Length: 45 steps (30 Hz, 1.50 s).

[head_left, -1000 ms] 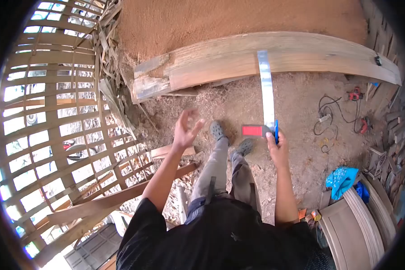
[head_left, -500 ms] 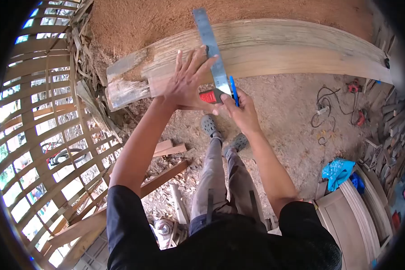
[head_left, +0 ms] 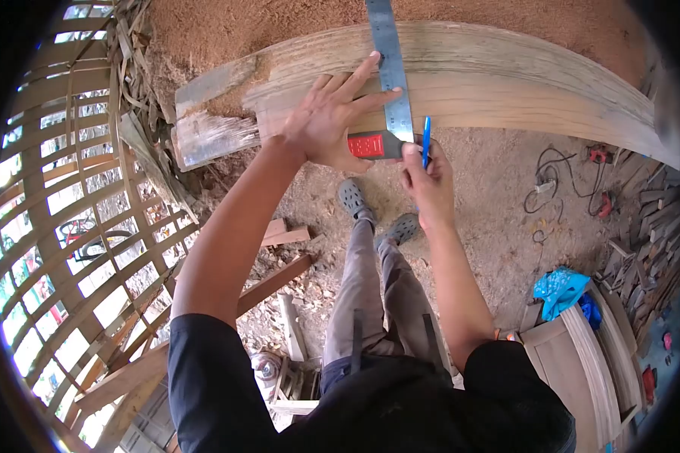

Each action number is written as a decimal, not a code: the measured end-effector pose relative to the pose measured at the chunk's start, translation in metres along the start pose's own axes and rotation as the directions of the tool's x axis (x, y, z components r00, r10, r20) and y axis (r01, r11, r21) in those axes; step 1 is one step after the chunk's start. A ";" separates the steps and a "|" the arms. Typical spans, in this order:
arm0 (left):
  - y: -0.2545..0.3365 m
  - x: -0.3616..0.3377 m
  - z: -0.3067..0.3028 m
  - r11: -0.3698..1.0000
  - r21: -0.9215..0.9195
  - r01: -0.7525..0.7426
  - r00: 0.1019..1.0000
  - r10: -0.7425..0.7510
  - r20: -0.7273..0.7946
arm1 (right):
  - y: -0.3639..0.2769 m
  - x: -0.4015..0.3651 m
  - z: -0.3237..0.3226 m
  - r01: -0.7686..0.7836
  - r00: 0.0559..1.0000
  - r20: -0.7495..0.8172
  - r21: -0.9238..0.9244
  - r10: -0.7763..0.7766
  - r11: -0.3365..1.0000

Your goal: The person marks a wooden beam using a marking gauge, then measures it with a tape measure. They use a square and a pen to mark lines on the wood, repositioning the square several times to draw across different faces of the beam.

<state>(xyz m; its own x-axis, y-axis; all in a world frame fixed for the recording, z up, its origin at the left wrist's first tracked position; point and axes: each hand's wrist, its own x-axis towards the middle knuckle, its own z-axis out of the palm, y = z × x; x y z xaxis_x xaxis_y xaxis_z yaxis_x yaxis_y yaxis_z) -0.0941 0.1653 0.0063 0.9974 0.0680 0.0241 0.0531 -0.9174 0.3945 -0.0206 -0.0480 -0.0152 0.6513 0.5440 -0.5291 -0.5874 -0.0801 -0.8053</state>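
A try square lies across a long wooden board (head_left: 499,83), its steel blade (head_left: 389,57) spanning the board's width. The square's dark handle with a red label (head_left: 366,146) sits along the board's near edge. My left hand (head_left: 325,121) rests on the board with spread fingers, two fingertips touching the blade and the thumb beside the handle. Closed around a blue pen (head_left: 427,140), my right hand (head_left: 429,181) also has its thumb at the corner of the square. The pen stands nearly upright; its tip is hidden by my hand.
Reddish sawdust (head_left: 295,30) covers the ground behind the board. A woven slat wall (head_left: 60,204) rises at left. Corded tools (head_left: 601,204) lie at right, above wooden panels (head_left: 574,370) and a blue cloth (head_left: 561,293). Timber pieces (head_left: 276,283) lie near my feet.
The try square has shifted right along the board and turned so its blade stands more nearly upright in view. Both my hands have moved right with it, the pen still in my right hand.
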 end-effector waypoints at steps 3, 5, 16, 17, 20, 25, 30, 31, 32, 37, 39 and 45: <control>-0.001 0.000 0.001 1.000 0.017 0.008 1.000 -0.008 0.016 | -0.011 -0.014 -0.015 0.013 0.992 -0.130 0.109 0.001 0.994; -0.001 -0.001 0.000 1.000 0.016 0.004 1.000 -0.004 0.009 | -0.014 -0.025 -0.030 0.093 0.989 -0.113 -0.008 -0.093 0.996; 0.000 0.002 -0.001 1.000 0.025 0.017 0.995 -0.019 0.100 | -0.069 -0.015 -0.048 0.356 0.933 0.039 -0.262 -0.359 0.897; 0.001 0.002 -0.002 1.000 0.020 0.019 0.995 -0.021 0.099 | -0.072 -0.015 -0.045 0.278 0.957 0.020 -0.356 -0.290 0.892; 0.002 0.002 -0.006 0.997 0.075 0.004 0.993 -0.013 0.115 | -0.070 -0.003 -0.025 0.508 0.855 0.161 -0.445 -0.492 0.737; 0.004 0.002 -0.009 0.998 0.066 0.009 0.993 -0.017 0.117 | -0.061 0.006 -0.018 0.617 0.762 0.262 -0.572 -0.592 0.540; 0.009 0.002 -0.003 0.998 0.022 0.060 0.994 -0.062 0.095 | -0.052 0.007 -0.025 0.554 0.806 0.198 -0.586 -0.558 0.592; 0.009 0.002 -0.005 0.998 0.020 0.061 0.994 -0.063 0.090 | -0.052 0.007 -0.023 0.547 0.809 0.190 -0.587 -0.556 0.597; 0.008 0.002 -0.005 0.998 0.024 0.062 0.994 -0.064 0.089 | -0.053 0.008 -0.023 0.551 0.807 0.191 -0.584 -0.558 0.596; 0.004 0.001 0.000 0.997 -0.075 0.017 1.000 -0.017 0.001 | -0.052 0.009 -0.019 0.659 0.684 0.348 -0.672 -0.641 0.338; 0.004 0.001 0.000 0.996 -0.083 0.015 1.000 -0.016 -0.012 | -0.051 0.009 -0.019 0.653 0.685 0.348 -0.683 -0.640 0.328; 0.004 0.001 -0.001 0.999 -0.038 0.030 1.000 -0.029 0.010 | -0.049 0.011 -0.018 0.637 0.698 0.349 -0.701 -0.625 0.320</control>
<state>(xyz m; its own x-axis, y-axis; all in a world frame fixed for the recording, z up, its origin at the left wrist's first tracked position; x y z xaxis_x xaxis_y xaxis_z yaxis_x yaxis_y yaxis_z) -0.0934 0.1627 0.0091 0.9959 0.0908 0.0030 0.0808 -0.8992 0.4300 0.0240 -0.0535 0.0141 0.6541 0.7214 0.2273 0.5638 -0.2646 -0.7824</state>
